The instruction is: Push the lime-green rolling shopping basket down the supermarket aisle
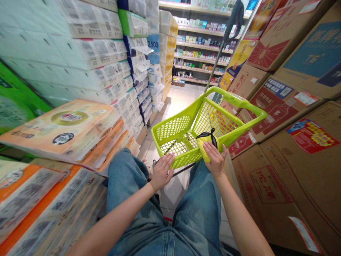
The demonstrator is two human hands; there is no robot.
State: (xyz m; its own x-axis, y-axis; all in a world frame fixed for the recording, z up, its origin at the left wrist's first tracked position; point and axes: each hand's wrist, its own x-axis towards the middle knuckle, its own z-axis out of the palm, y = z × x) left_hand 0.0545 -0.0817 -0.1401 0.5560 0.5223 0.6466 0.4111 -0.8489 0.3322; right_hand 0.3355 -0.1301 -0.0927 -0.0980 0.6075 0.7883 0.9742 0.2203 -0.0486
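Observation:
A lime-green plastic basket (183, 156) with lattice walls stands in front of my knees, its long handle frame reaching to the upper right. My left hand (161, 173) rests with fingers extended on the basket's near left rim, holding nothing. At the near right side, my right hand (215, 158) is closed round a small yellow pouch (200, 145) with black trim and a black loop, pressed against the basket's rim. The inside of the basket shows only its lattice floor.
Stacked tissue packs (106, 49) line the left, with orange packs (66, 124) beside my left knee. Cardboard cartons (298, 149) are piled on the right. Shelves of small boxes (205, 48) stand behind, beyond a tiled aisle floor (177, 99). A dark-handled pole (221, 49) leans beyond the basket.

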